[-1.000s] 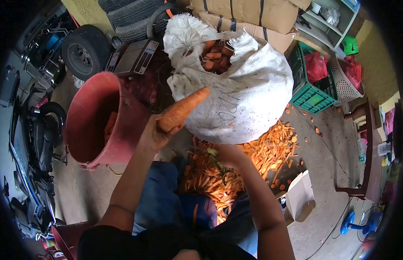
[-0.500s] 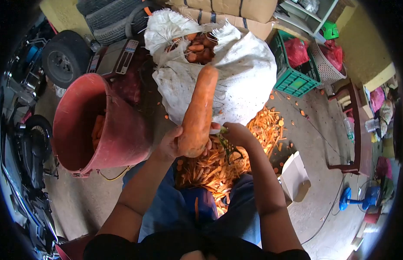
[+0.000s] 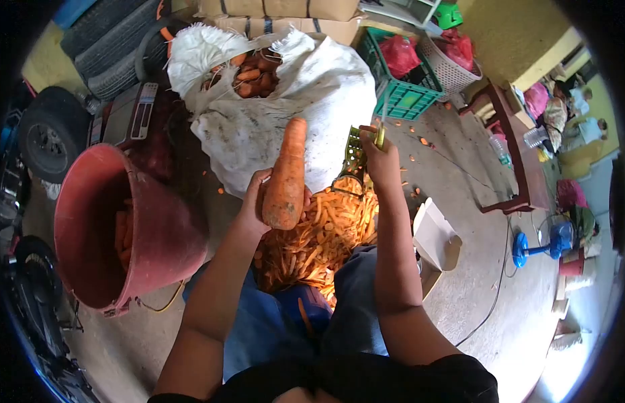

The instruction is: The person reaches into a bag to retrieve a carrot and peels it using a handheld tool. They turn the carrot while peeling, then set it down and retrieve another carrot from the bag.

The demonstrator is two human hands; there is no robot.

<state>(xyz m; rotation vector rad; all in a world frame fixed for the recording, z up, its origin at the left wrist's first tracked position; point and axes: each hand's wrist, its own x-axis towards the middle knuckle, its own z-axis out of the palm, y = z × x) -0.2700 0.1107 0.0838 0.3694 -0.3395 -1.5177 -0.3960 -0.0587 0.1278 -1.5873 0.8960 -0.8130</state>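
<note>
My left hand (image 3: 256,201) is wrapped round the thick lower end of a large orange carrot (image 3: 287,176), whose narrower end points up. To its right my right hand (image 3: 381,160) is closed on a green peeler (image 3: 354,156) and a knife (image 3: 381,131) with its blade pointing up. Both tools are apart from the carrot. Below the hands lies a heap of orange peelings (image 3: 319,242). A white sack (image 3: 312,101) with carrots (image 3: 255,75) in its opening stands in front.
At left is a red bucket (image 3: 171,221) with carrots inside. A green crate (image 3: 410,97), a white basket (image 3: 453,77) and a wooden bench (image 3: 520,158) stand at right. An open cardboard box (image 3: 433,235) lies near my right forearm. A blue fan (image 3: 544,248) is farther right.
My right hand has moved away from the carrot, to the right and up, with the peeler and knife. The carrot is lower and more upright, and the view has shifted right.
</note>
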